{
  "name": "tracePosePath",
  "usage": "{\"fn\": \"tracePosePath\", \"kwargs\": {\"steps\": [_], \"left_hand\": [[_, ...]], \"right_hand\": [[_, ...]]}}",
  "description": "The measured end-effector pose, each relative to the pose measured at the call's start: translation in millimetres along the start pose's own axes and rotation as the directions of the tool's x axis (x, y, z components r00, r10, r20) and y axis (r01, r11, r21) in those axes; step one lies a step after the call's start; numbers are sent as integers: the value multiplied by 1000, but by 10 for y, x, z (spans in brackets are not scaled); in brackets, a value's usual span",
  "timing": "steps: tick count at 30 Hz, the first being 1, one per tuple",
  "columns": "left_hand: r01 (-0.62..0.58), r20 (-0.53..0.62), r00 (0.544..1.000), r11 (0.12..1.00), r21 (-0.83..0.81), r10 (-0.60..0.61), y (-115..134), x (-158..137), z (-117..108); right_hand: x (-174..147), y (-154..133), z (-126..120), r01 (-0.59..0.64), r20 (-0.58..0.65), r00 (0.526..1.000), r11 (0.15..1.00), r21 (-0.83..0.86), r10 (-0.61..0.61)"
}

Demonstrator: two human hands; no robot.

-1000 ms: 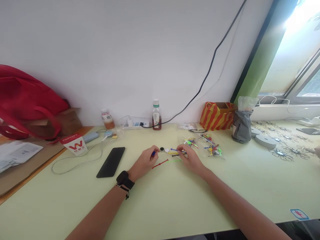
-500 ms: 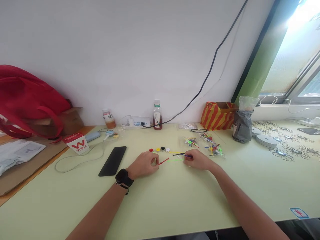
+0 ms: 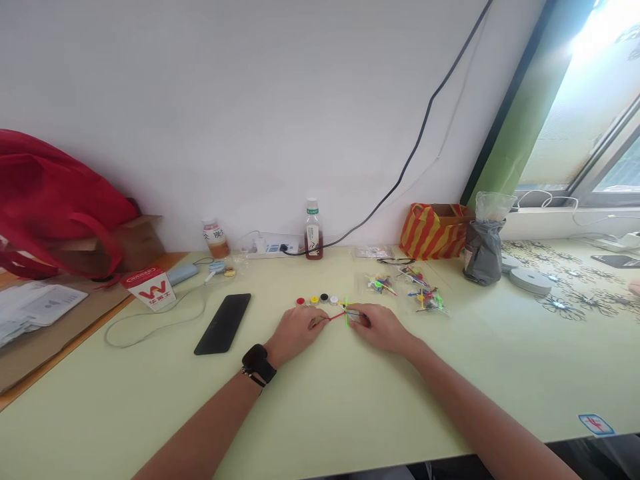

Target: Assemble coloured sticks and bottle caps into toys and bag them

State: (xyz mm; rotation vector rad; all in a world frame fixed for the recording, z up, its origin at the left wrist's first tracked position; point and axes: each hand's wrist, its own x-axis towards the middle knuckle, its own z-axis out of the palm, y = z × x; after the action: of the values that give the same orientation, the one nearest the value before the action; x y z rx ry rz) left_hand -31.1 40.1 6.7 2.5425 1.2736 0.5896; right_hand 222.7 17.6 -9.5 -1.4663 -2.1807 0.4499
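Observation:
My left hand (image 3: 296, 332) wears a black watch (image 3: 259, 362) on its wrist and pinches the end of a thin red plastic stick (image 3: 337, 316). The stick's far end reaches a bright green plastic stick (image 3: 347, 321), which stands crosswise at the fingertips of my right hand (image 3: 383, 327). Those fingers are closed on the green stick. Partly hidden by the right fingers are a dark blue stick and a bit of yellow. Just beyond the hands sit small round pieces in a row: red (image 3: 301, 301), yellow (image 3: 315, 300), black (image 3: 324, 298) and white (image 3: 334, 301).
Clear bags of coloured plastic parts (image 3: 429, 299) lie right of the hands. A black phone-like slab (image 3: 223, 324) rests at left. Along the wall stand a drink bottle (image 3: 313, 230), a power strip (image 3: 275, 247), a striped bag (image 3: 433, 230) and a grey bag (image 3: 484, 250).
My hands have come closer together. The green stick, lying flat near the right hand before, is now held crosswise at the red stick's end.

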Motion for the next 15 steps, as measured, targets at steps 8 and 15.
{"fn": "tracePosePath", "kwargs": {"steps": [8, 15], "left_hand": [[-41, -3, 999, 996, -83, 41, 2, -16, 17], [-46, -8, 999, 996, -73, 46, 21, -10, -10]], "right_hand": [[-31, -38, 10, 38, -8, 999, 999, 11, -38], [-16, -7, -14, -5, -19, 1000, 1000, 15, 5]]}}
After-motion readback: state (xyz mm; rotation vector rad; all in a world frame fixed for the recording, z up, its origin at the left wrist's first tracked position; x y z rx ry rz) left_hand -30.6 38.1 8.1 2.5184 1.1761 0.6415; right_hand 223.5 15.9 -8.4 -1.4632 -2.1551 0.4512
